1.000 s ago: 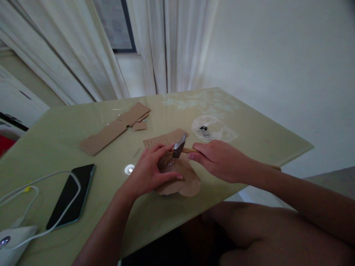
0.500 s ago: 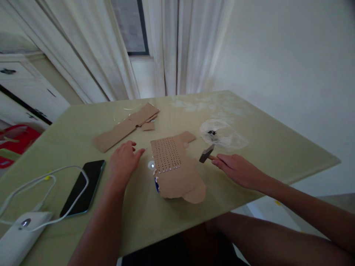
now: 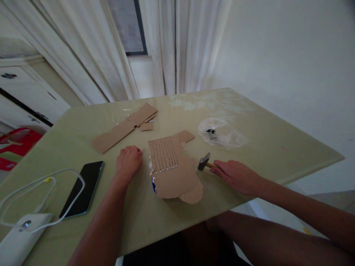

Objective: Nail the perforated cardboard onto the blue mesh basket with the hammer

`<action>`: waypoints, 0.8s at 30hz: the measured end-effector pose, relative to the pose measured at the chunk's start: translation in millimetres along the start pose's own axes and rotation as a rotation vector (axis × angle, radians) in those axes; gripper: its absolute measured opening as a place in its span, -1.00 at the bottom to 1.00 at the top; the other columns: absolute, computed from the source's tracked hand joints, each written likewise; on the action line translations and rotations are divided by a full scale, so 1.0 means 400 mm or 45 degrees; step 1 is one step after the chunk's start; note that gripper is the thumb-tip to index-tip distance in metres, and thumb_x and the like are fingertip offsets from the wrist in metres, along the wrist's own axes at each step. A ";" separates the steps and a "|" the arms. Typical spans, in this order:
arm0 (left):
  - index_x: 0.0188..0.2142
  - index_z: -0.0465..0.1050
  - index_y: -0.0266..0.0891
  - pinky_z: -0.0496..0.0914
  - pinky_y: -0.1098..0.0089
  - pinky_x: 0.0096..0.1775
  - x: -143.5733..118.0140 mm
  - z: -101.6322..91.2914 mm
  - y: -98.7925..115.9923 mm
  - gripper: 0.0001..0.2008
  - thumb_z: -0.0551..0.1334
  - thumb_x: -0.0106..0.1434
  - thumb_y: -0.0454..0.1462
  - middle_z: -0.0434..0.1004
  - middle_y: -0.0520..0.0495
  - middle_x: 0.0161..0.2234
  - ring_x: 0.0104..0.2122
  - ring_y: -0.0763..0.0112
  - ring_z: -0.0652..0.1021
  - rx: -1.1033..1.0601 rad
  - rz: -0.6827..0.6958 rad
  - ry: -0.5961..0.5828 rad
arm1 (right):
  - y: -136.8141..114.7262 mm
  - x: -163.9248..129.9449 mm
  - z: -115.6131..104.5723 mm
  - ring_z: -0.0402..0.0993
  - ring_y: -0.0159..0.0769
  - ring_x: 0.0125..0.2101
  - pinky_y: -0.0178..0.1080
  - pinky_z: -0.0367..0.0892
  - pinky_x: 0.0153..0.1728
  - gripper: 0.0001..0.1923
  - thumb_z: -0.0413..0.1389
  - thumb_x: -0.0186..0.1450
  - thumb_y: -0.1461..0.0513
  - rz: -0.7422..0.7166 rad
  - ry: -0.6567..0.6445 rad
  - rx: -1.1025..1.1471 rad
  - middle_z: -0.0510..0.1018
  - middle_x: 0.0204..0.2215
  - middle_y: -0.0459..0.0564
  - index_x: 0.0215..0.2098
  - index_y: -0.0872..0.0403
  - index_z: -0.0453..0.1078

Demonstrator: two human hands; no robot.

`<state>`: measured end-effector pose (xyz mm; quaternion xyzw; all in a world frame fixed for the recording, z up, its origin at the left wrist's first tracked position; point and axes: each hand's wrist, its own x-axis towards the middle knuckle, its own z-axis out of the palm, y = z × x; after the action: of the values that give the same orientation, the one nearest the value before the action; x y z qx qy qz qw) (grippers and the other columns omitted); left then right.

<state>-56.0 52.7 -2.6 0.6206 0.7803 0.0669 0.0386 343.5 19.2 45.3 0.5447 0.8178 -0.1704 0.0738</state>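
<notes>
A pale green table filled the middle of the frame. The largest loose thing on it was a long cardboard strip in the upper left of the tabletop. Below it, at centre, lay the perforated cardboard piece, flat, with rows of small holes across its upper half and pale dots along its left and lower edges; something blue peeked from under its lower left corner. A dark phone sat at lower left under a white cable running to a white device.

The left hand rested curled just left of the perforated piece, its fingertips pinched at what looked like a thin pin; I could not tell for sure. The right hand lay on the table at centre right, loosely closed around the handle of a small hammer, whose head rested just right of the card.

A clear plastic bag held small dark bits.

Most of the grid seemed punched; little looked left. No writing was legible anywhere.
</notes>
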 end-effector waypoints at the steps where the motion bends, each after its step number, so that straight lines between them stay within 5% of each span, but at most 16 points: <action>1: -0.07 0.62 -0.28 0.47 0.00 0.08 -0.004 0.000 0.003 -0.69 0.09 0.51 -0.24 0.66 -0.46 0.05 0.14 -0.23 0.59 0.012 -0.010 0.011 | 0.000 0.000 -0.001 0.57 -0.08 -0.34 -0.16 0.12 -0.34 -0.53 -0.15 0.66 0.02 -0.001 -0.009 0.003 0.63 -0.37 0.14 -0.12 0.08 0.50; 7: 0.07 0.54 -0.24 0.43 -0.07 0.09 -0.005 -0.029 0.020 -0.64 0.01 0.56 -0.21 0.67 -0.41 0.05 0.11 -0.23 0.60 -0.104 -0.096 0.182 | -0.003 -0.002 -0.001 0.57 -0.09 -0.35 -0.17 0.13 -0.35 -0.56 -0.13 0.66 0.03 0.026 -0.011 0.030 0.62 -0.38 0.13 -0.12 0.08 0.49; 11: 0.02 0.58 -0.20 0.41 0.03 0.14 -0.002 -0.055 0.038 -0.74 0.12 0.52 -0.23 0.69 -0.27 0.01 0.07 -0.03 0.61 -0.567 0.060 0.602 | 0.000 0.002 0.003 0.59 -0.10 -0.33 -0.17 0.16 -0.33 -0.54 -0.16 0.66 0.01 0.042 -0.048 0.017 0.63 -0.36 0.13 -0.11 0.07 0.47; 14: -0.07 0.58 -0.18 0.44 0.21 -0.06 -0.026 -0.071 0.067 -0.84 0.27 0.48 -0.18 0.73 -0.13 -0.13 -0.13 0.17 0.64 -0.981 0.191 0.750 | 0.004 0.007 0.009 0.60 -0.09 -0.32 -0.17 0.17 -0.32 -0.55 -0.16 0.66 0.00 0.046 -0.060 0.016 0.64 -0.34 0.13 -0.11 0.05 0.46; 17: -0.14 0.61 -0.14 0.40 0.31 -0.19 -0.075 -0.092 0.111 -0.89 0.36 0.44 -0.18 0.75 -0.05 -0.20 -0.24 0.29 0.63 -1.260 0.415 0.600 | 0.003 0.008 0.008 0.59 -0.09 -0.32 -0.18 0.17 -0.33 -0.55 -0.15 0.66 -0.01 0.056 -0.049 0.026 0.63 -0.35 0.11 -0.12 0.04 0.46; 21: -0.20 0.70 -0.08 0.41 0.35 -0.23 -0.143 -0.122 0.164 -0.97 0.44 0.37 -0.26 0.72 0.02 -0.30 -0.30 0.34 0.58 -1.200 0.753 0.360 | -0.003 0.005 0.001 0.61 -0.07 -0.30 -0.17 0.17 -0.32 -0.55 -0.16 0.66 0.00 0.068 -0.063 0.002 0.64 -0.33 0.14 -0.10 0.05 0.47; 24: -0.22 0.72 -0.08 0.38 0.39 -0.32 -0.164 -0.129 0.182 -0.96 0.45 0.36 -0.28 0.69 0.03 -0.35 -0.37 0.38 0.53 -1.175 0.793 0.301 | -0.002 0.006 0.001 0.62 -0.06 -0.29 -0.16 0.19 -0.31 -0.54 -0.17 0.66 -0.01 0.063 -0.066 -0.019 0.64 -0.33 0.14 -0.12 0.04 0.46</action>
<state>21.5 1.9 58.0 0.7286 0.4495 0.4780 0.1966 341.9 20.7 44.4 0.5597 0.8031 -0.1763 0.1033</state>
